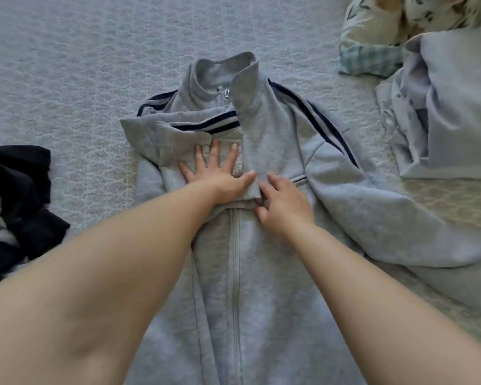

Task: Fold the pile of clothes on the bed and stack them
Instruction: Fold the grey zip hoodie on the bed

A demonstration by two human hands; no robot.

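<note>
With my left hand [220, 173] flat on the jacket's [261, 245] folded sleeve [184, 137] and my right hand [283, 201] loose beside it, I judge the other sleeve and the dark clothes [17, 195] remain.

Head view, looking down, close above bed [67, 65]

Nothing readable anywhere in this one. The grey jacket [261, 162] only has navy stripes on the sleeves, no logo or tag text showing. The patterned pillow [378, 29] at the far right is just a print, no words. The dark clothes [14, 201] on the left show no labels either.
</note>
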